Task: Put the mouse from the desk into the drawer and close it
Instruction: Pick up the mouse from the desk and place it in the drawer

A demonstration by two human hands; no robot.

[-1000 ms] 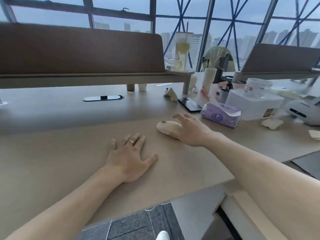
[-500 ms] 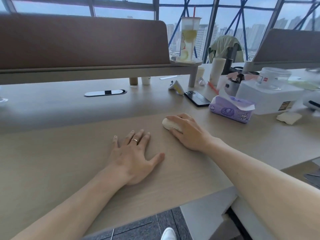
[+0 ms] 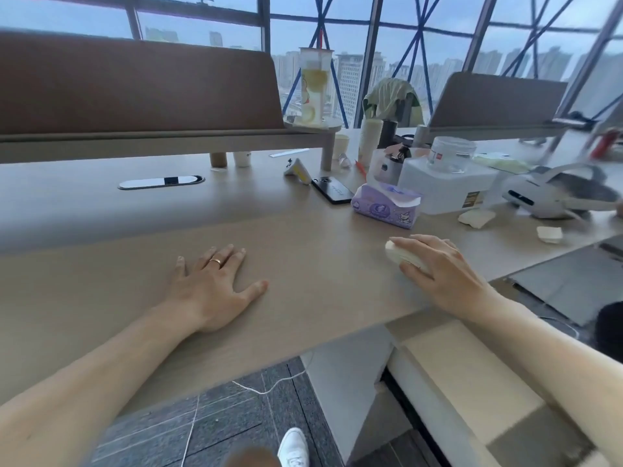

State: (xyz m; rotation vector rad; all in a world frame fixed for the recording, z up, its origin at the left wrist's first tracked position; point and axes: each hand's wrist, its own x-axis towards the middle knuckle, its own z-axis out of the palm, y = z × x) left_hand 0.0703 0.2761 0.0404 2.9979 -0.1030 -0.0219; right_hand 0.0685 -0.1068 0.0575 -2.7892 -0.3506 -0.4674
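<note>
A cream-white mouse (image 3: 403, 255) is under my right hand (image 3: 441, 274), whose fingers wrap over its top and side near the desk's right front edge. Only the mouse's front end shows. My left hand (image 3: 215, 284) lies flat on the beige desk (image 3: 303, 264), fingers spread, holding nothing. Below the desk edge at the right stands a white cabinet with a pale top (image 3: 465, 375); I cannot tell whether its drawer is open.
A purple tissue pack (image 3: 386, 205), a black phone (image 3: 332, 190), a white box with a jar (image 3: 445, 183) and a white headset (image 3: 556, 195) crowd the desk's right back. A brown divider shelf (image 3: 135, 96) carries a drink cup (image 3: 315, 85).
My right hand has closed over the mouse and drawn it right, toward the desk's front edge. The view has shifted, and the cabinet below now shows more. My left hand has stayed flat.
</note>
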